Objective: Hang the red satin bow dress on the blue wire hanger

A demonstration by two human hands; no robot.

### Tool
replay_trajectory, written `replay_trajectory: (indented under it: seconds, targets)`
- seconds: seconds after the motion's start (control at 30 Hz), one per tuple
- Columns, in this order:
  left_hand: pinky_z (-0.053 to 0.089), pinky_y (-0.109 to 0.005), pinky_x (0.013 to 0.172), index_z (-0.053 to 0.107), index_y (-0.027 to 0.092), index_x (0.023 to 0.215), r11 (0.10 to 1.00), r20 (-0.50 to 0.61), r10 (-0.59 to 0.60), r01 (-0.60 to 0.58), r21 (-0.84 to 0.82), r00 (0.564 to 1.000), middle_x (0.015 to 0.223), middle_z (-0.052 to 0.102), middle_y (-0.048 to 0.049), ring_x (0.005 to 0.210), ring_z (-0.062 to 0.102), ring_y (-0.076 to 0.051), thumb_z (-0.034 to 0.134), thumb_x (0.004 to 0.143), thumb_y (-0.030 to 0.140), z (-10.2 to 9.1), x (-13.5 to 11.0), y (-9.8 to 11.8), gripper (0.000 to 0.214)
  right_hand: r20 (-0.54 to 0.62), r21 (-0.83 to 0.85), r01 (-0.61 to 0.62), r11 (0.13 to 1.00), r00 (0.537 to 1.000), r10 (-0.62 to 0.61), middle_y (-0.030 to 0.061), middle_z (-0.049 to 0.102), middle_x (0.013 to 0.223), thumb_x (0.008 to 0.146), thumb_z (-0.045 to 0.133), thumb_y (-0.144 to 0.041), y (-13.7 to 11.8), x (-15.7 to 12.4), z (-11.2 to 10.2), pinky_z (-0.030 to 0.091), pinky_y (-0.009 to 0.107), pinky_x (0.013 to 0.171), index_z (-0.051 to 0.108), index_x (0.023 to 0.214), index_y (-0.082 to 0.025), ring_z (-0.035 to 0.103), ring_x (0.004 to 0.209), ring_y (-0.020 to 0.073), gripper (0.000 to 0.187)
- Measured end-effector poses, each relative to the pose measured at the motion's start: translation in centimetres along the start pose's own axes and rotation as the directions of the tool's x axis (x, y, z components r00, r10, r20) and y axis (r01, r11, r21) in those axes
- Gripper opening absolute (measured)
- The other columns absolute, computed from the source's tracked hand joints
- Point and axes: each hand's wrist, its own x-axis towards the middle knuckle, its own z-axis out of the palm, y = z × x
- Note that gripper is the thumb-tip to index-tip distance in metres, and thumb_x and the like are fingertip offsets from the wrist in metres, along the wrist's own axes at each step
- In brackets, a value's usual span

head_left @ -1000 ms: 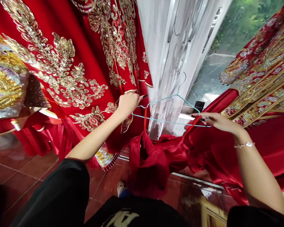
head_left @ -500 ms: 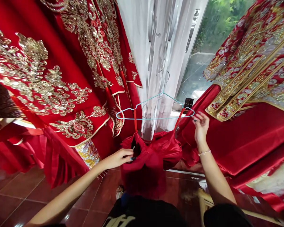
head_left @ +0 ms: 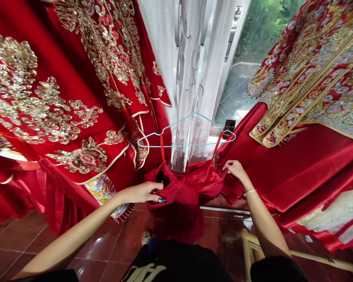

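A red strappy dress (head_left: 181, 197) hangs in front of me by its thin straps from a light blue hanger (head_left: 188, 146) with a metal hook. My left hand (head_left: 144, 192) is closed on the dress's upper left edge, the thumb in front and the fingers partly inside the opening. On the other side, my right hand (head_left: 236, 169) pinches the upper edge of the dress just below the right strap. What the hanger's hook rests on is hard to make out against the white curtain (head_left: 164, 51).
Red garments with gold embroidery (head_left: 76, 113) hang at left, and a beaded red and gold jacket (head_left: 308, 90) at right. Behind the hanger's right end is a phone (head_left: 230, 128) with a timer. A wooden frame (head_left: 247, 250) stands low at right on the tiled floor (head_left: 111, 243).
My right hand has come down and inward from beside the hanger's right end and taken hold of the dress edge. My left hand stays on the dress. The view has shifted slightly.
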Motion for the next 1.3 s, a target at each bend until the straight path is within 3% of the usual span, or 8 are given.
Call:
replay_trajectory:
  seconds: [0.17, 0.3, 0.5, 0.6, 0.77, 1.0, 1.17, 1.3]
  targets:
    - [0.039, -0.023, 0.064, 0.045, 0.021, 0.081, 1.000, -0.150, -0.023, 0.023, 0.001, 0.988, 0.076, 0.049, 0.0028, 0.066, 0.045, -0.012, 0.048, 0.094, 0.040, -1.5, -1.2, 0.5, 0.024, 0.040, 0.297, 0.071, 0.952, 0.995, -0.087, 0.0079, 0.074, 0.081, 0.068, 0.059, -0.037, -1.6, -1.7, -0.5, 0.061, 0.041, 0.076, 0.062, 0.090, -0.023, 0.070, 0.068, 0.0205, 0.026]
    - [0.042, -0.024, 0.068, 0.052, 0.020, 0.089, 0.987, -0.189, -0.010, 0.040, 0.155, 0.982, 0.081, 0.058, 0.0005, 0.071, 0.052, -0.014, 0.055, 0.087, 0.034, -1.7, -2.0, -0.3, 0.014, -0.188, 0.546, 0.327, 0.772, 0.945, -0.267, 0.0054, 0.076, 0.106, 0.074, 0.056, -0.035, -2.4, -3.3, -0.5, 0.058, 0.047, 0.094, 0.052, 0.128, -0.033, 0.074, 0.094, 0.0220, 0.054]
    - [0.042, -0.025, 0.066, 0.058, 0.025, 0.094, 0.950, -0.568, 0.024, 0.158, 0.269, 0.823, 0.083, 0.067, 0.0003, 0.066, 0.059, -0.016, 0.054, 0.084, 0.027, -1.4, -2.4, -1.7, 0.012, -0.439, 0.143, 0.621, 0.771, 0.738, -0.513, 0.0118, 0.061, 0.142, 0.078, 0.061, -0.037, -4.1, -1.7, -2.7, 0.047, 0.048, 0.110, 0.005, 0.159, -0.033, 0.059, 0.134, 0.0231, 0.099]
    - [0.047, -0.028, 0.073, 0.064, 0.025, 0.095, 0.959, -0.617, 0.116, 0.075, 0.275, 0.778, 0.092, 0.071, -0.0031, 0.075, 0.063, -0.019, 0.055, 0.090, 0.034, -1.3, -2.5, -1.2, 0.014, -0.392, 0.120, 0.631, 0.766, 0.739, -0.548, 0.0133, 0.060, 0.144, 0.074, 0.069, -0.039, -5.2, 0.6, -4.0, 0.047, 0.043, 0.112, -0.001, 0.161, -0.029, 0.055, 0.137, 0.0223, 0.112]
    - [0.047, -0.031, 0.085, 0.069, 0.021, 0.077, 0.928, -0.344, 0.306, -0.196, 0.318, 0.888, 0.096, 0.069, -0.0092, 0.090, 0.060, -0.022, 0.058, 0.095, 0.042, -1.4, -3.3, 0.8, 0.030, -0.292, 0.171, 0.644, 0.745, 0.756, -0.586, 0.0099, 0.057, 0.147, 0.067, 0.080, -0.040, -7.5, 3.1, -5.0, 0.052, 0.042, 0.107, -0.003, 0.162, -0.032, 0.058, 0.135, 0.0246, 0.127]
    - [0.043, -0.024, 0.062, 0.059, 0.017, 0.068, 0.995, -0.234, 0.091, -0.100, -0.025, 0.968, 0.068, 0.057, -0.0013, 0.061, 0.052, -0.013, 0.046, 0.099, 0.054, -1.0, -5.4, 0.5, 0.050, -0.237, 0.075, 0.691, 0.719, 0.713, -0.660, 0.0132, 0.068, 0.132, 0.065, 0.084, -0.046, -12.5, 3.1, -4.5, 0.052, 0.046, 0.107, 0.003, 0.163, -0.025, 0.068, 0.120, 0.0267, 0.129]
    - [0.051, -0.026, 0.079, 0.069, 0.020, 0.092, 0.993, -0.378, 0.066, -0.022, 0.120, 0.923, 0.091, 0.070, -0.0042, 0.083, 0.065, -0.018, 0.059, 0.093, 0.040, -1.4, -6.5, -1.0, 0.022, -0.007, 0.061, 0.651, 0.757, 0.759, -0.652, 0.0104, 0.073, 0.120, 0.063, 0.085, -0.039, -15.2, 2.3, -5.3, 0.059, 0.040, 0.091, 0.012, 0.162, -0.027, 0.073, 0.102, 0.0240, 0.124]
    - [0.049, -0.033, 0.099, 0.068, 0.025, 0.119, 0.962, -0.531, 0.161, -0.011, 0.273, 0.832, 0.114, 0.062, -0.0075, 0.107, 0.063, -0.021, 0.054, 0.094, 0.028, -1.9, -6.2, -2.0, 0.028, 0.334, -0.106, 0.532, 0.840, 0.815, -0.474, 0.0014, 0.074, 0.083, 0.070, 0.076, -0.038, -15.7, 2.1, -6.7, 0.057, 0.031, 0.069, 0.045, 0.150, -0.021, 0.069, 0.069, 0.0172, 0.087]
